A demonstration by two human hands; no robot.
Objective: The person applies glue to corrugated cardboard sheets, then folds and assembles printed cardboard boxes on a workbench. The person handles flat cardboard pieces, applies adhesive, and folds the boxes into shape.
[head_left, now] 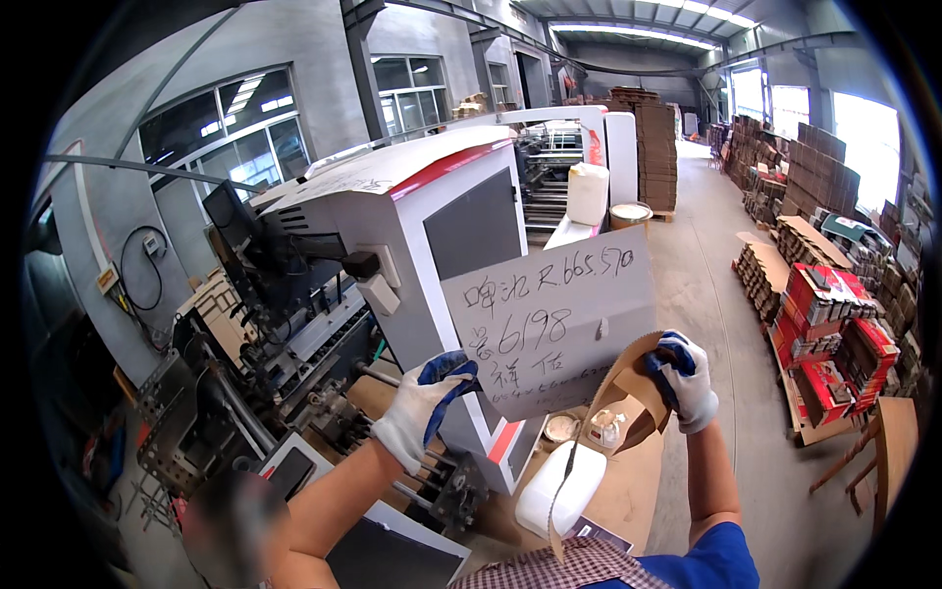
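1. Head view, step in hand: judged as holding up a grey cardboard sheet [549,324], handwritten in dark ink, square to the camera in front of the chest.
2. Left hand [422,417], in a white and blue work glove: clenched on the sheet's lower left corner, thumb across the face.
3. Right hand [682,378], gloved alike: closed on the lower right edge, grasping together with it a bent piece of brown cardboard [628,393] that hangs behind and below the sheet.
4. Position of sheet: raised, slightly tilted, clear of all surfaces, between the grey and red machine [432,206] on the left and the open floor aisle [706,245] on the right.
5. Next move, as a judgement: calls for both grips kept firm, since the sheet is broad and thin and would flex if held by one corner only.
6. Edges: machine corner and feed rollers just beside the left hand; white plastic canister [559,486] and a small round tub [561,428] directly below the sheet.
7. Open room: ample to the right and forward along the aisle; stacked cartons on pallets [824,314] well apart on the far right.
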